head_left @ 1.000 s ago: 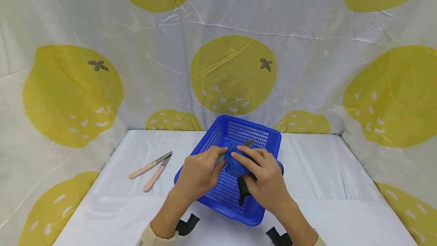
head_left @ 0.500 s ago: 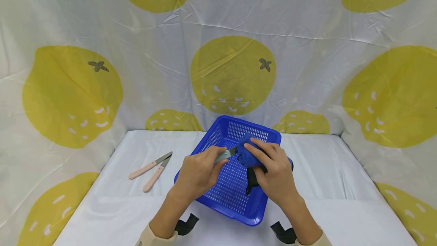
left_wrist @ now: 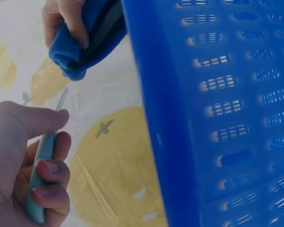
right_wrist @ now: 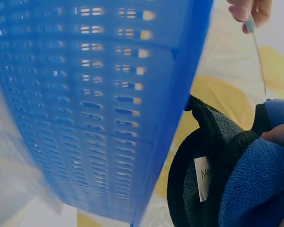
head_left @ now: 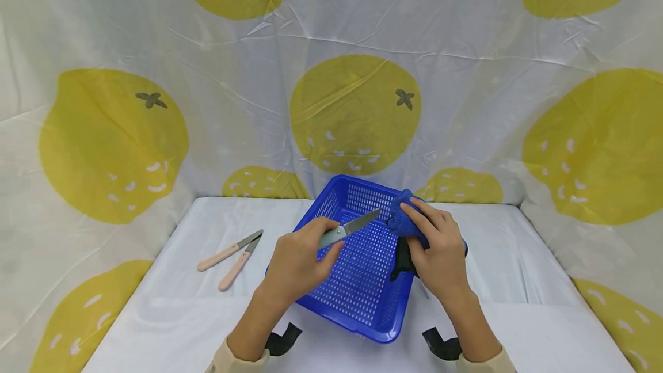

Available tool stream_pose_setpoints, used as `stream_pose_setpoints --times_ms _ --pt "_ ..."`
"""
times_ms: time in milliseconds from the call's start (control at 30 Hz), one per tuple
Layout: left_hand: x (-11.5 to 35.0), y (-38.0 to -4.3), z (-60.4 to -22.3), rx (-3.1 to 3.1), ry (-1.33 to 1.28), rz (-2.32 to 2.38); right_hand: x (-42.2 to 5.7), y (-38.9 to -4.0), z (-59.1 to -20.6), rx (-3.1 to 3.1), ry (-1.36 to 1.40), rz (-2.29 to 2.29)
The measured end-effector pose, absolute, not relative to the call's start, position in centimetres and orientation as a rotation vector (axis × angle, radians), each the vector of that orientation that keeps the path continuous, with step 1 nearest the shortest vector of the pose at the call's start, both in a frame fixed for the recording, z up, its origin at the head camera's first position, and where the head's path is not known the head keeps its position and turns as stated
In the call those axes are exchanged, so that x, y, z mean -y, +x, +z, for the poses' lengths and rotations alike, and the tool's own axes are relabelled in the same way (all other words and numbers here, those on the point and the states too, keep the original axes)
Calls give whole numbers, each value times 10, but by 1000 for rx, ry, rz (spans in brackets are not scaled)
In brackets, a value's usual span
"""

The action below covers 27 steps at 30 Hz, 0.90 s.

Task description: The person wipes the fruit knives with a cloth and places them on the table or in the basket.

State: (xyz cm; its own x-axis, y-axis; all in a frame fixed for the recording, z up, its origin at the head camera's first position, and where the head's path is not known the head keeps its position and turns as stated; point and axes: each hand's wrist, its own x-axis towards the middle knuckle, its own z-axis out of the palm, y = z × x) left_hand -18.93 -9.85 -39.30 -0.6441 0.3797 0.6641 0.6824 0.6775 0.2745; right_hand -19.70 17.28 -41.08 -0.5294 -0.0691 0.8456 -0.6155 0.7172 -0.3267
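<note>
My left hand (head_left: 296,261) grips a knife (head_left: 331,237) by its pale green handle, with the bare blade pointing up and right above the basket. In the left wrist view the thumb and curled fingers close round the knife handle (left_wrist: 41,177). A blue cloth (head_left: 403,219) with black edging is bunched in my right hand (head_left: 440,249), over the basket's right side. The right wrist view shows the cloth's folds (right_wrist: 255,175) and a white label (right_wrist: 202,178). The blade tip and the cloth are apart.
A blue perforated plastic basket (head_left: 357,328) stands under both hands on the white-covered table (head_left: 171,315). To its left lie two knives with pink handles, one (head_left: 216,259) behind the other (head_left: 234,272), their blade tips meeting. A lemon-print curtain (head_left: 357,27) surrounds the table.
The right hand and cloth have moved right, sliding off the knife blade, which was inside the cloth and is now bare. The left hand has stayed nearly in place.
</note>
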Motion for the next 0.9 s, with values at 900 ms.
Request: stream_pose_setpoints --times_ms 900 --pt "93 -191 -396 2326 -740 -960 -136 -172 -401 1978 742 777"
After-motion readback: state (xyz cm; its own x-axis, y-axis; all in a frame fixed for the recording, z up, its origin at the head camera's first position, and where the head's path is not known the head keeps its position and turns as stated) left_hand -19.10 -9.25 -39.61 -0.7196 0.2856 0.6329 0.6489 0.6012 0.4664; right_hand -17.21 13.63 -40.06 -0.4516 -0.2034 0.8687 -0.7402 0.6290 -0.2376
